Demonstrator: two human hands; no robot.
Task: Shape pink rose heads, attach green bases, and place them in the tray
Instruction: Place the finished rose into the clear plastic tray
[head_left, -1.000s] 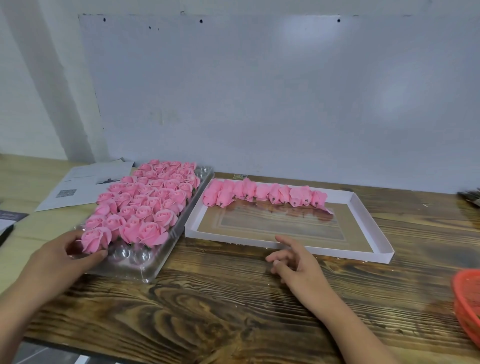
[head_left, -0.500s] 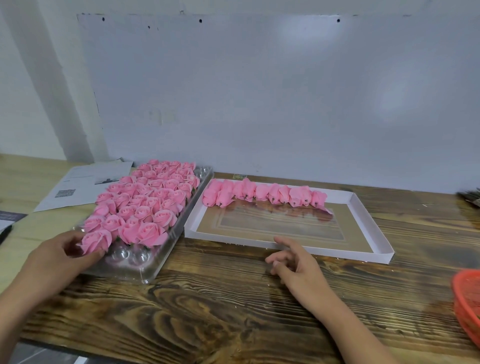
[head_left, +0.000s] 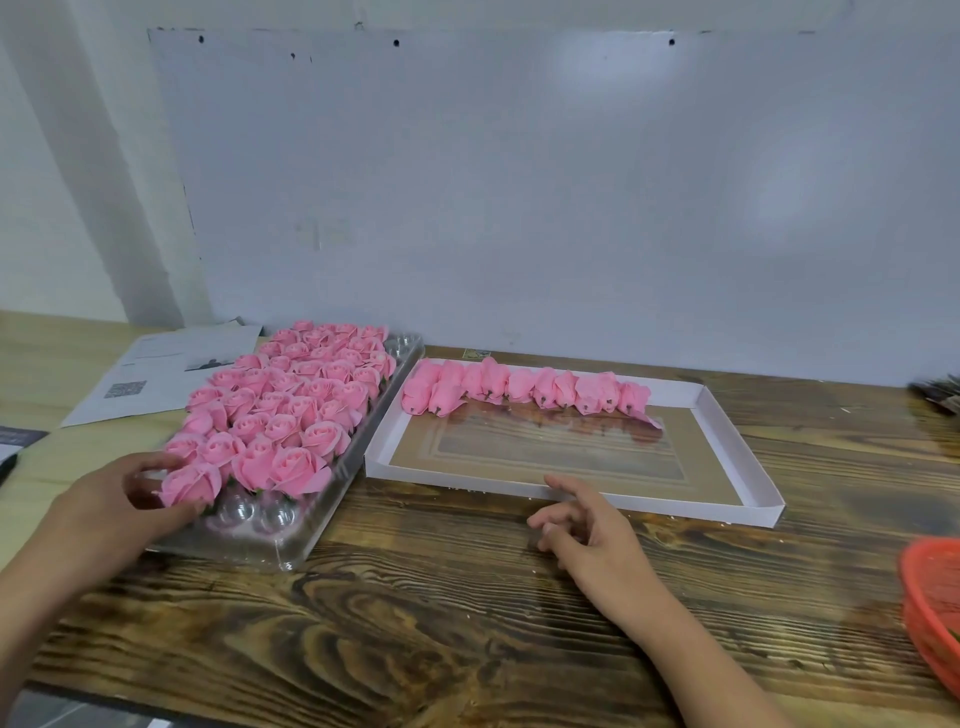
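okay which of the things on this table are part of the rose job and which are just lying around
Part of the job: left hand gripping a pink rose head; clear plastic tray of roses; white box tray with a row of rose heads; right hand.

Lying about: printed papers; red basket.

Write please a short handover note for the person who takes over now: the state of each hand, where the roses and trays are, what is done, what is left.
Left hand: fingers curled round the nearest pink rose head at the near left corner of the clear plastic tray.
Right hand: holds nothing, fingers loosely bent, resting on the wooden table just before the white box tray.
Done: one row of roses lies along the far side of the white box tray.
Left: many rose heads in the clear tray; most of the white tray is unfilled. No loose green bases are clearly visible.
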